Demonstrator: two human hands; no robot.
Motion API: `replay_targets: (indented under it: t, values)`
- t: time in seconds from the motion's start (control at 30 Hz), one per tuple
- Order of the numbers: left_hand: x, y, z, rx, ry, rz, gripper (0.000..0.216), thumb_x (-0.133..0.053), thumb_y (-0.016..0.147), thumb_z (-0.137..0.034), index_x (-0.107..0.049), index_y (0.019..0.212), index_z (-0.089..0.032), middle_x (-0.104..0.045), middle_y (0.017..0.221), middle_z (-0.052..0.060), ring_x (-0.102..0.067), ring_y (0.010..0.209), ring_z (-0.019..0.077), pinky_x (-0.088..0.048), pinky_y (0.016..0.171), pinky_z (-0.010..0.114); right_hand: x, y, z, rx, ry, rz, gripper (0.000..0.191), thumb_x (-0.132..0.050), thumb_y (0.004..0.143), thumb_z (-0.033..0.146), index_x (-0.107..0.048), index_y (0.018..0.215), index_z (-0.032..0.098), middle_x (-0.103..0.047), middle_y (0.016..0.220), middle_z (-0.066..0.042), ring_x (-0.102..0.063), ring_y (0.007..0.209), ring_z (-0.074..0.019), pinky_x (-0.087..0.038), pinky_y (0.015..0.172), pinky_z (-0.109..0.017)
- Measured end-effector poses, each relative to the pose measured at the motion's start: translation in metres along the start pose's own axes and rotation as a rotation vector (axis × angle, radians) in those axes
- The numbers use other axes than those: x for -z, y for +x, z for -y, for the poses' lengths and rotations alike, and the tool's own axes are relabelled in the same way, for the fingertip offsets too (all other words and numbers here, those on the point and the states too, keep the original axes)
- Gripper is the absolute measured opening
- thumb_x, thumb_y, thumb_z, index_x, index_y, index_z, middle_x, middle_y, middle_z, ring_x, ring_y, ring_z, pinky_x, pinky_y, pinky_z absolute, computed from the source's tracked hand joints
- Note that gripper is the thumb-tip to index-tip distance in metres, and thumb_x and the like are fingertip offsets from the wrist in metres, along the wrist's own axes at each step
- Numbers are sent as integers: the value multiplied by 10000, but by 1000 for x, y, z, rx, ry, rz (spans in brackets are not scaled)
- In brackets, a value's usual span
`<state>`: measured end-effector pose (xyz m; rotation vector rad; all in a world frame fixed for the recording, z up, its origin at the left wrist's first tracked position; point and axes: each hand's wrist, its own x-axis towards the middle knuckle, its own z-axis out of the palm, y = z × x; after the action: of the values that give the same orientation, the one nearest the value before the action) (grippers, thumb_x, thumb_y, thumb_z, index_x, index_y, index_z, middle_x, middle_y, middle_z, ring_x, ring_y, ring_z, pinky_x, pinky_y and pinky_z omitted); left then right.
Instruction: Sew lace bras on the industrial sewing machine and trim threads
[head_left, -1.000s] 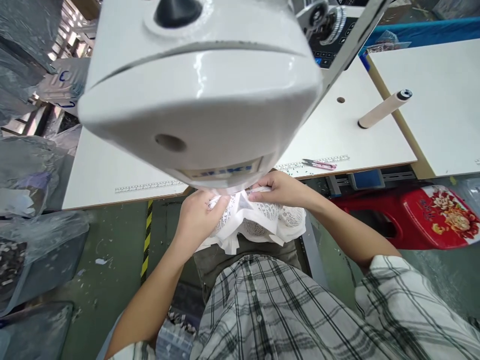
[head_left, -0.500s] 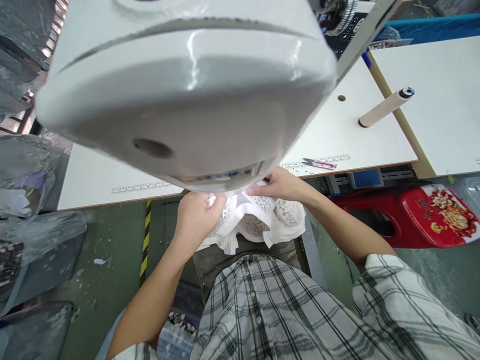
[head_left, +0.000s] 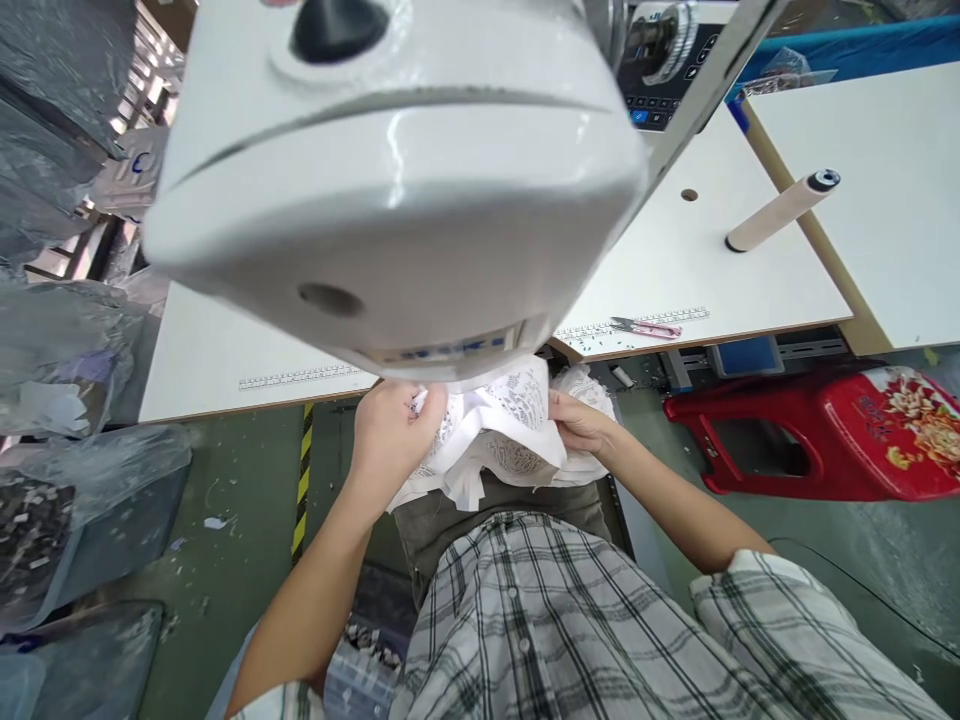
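Observation:
A white lace bra [head_left: 517, 430] lies across my lap and reaches up under the head of a white sewing machine [head_left: 420, 220]. My left hand [head_left: 394, 430] is closed on the bra's left part, thumb on top, close below the machine head. On the other side, my right hand [head_left: 581, 420] pinches the bra's edge, with its fingers partly hidden behind the fabric. White bands and loose strap ends hang down toward my lap. The machine head hides the needle area and the upper part of the bra.
Pink-handled thread snips [head_left: 646, 328] lie by a printed ruler on the white table [head_left: 750, 290]. A cone-like roller [head_left: 784, 210] stands farther back. To the right is a red stool [head_left: 840, 440]; at left, plastic-covered bins [head_left: 112, 510] sit on the floor.
My right hand has moved down and right from beneath the machine head, to the bra's right side, spreading out its lace. My left hand keeps its hold. The view has shifted slightly.

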<state>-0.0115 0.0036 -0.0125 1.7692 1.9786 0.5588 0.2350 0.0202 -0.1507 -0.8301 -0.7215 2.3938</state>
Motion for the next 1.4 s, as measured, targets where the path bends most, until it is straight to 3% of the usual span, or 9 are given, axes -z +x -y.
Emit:
replay_targets:
  t: [0.33,0.53,0.7,0.83,0.93,1.0,1.1,1.27,1.4]
  values:
    - [-4,-1,-8,-22,-21,-10,485,-560,804,-228,-154,538,-231,-178,501,-50,-222,506,129,-180,546,320,13,-12,16,-11,61,-155,342,-855,718,317,-697,981,168,-802,901,-86,-772,901,-243,-643,796,-311]
    - [-8,0,-1,-64,21,-20,477,-585,830,-263,-208,539,-237,-371,528,-28,-394,537,139,-258,543,306,13,-22,30,162,1,-296,343,-830,719,329,-714,1021,217,-799,948,-31,-752,921,-212,-603,861,-317]
    - [-7,-15,8,-359,100,-316,145,-600,895,-287,-553,782,-210,-631,819,56,-613,839,221,-448,725,311,-1,-36,54,399,-12,-481,283,-922,605,338,-753,803,224,-741,719,29,-675,634,-112,-546,627,-205]
    - [-10,-48,-14,-663,63,-535,131,-619,915,-233,-597,1035,-184,-686,1014,95,-640,979,220,-478,896,338,-37,-53,69,406,-244,-196,216,-904,667,380,-779,734,217,-719,637,32,-634,556,-96,-501,543,-194]
    - [-14,-65,-34,-825,-11,-333,316,-576,962,-402,-581,1170,-164,-715,1109,128,-664,1020,241,-503,900,365,-75,-60,71,311,-552,212,176,-834,774,338,-802,796,166,-764,730,-26,-696,679,-136,-551,683,-237]
    - [-14,-66,-39,-734,-52,-70,425,-507,972,-544,-619,1128,-165,-748,985,99,-693,892,243,-518,772,351,-95,-59,70,297,-694,317,182,-768,845,318,-805,879,143,-790,848,-65,-724,797,-160,-552,774,-255]
    - [-11,-55,-30,-370,-156,228,368,-527,957,-532,-674,864,-207,-697,688,-3,-633,615,174,-420,556,271,-107,-50,70,348,-866,161,206,-664,921,309,-795,952,154,-792,932,-69,-714,829,-157,-514,744,-240]
    - [-10,-28,-9,72,-359,37,209,-630,828,-406,-671,786,-205,-691,709,-18,-611,659,157,-437,626,250,-99,-25,72,411,-1118,-256,375,-676,878,392,-594,596,159,-549,578,24,-467,574,-93,-306,561,-239]
    - [-16,-13,-5,186,-355,-37,208,-635,767,-382,-559,690,-206,-577,648,-33,-536,646,151,-400,622,255,-97,-12,75,377,-1078,-303,542,-666,861,509,-382,533,184,-329,537,57,-297,546,-75,-203,542,-260]
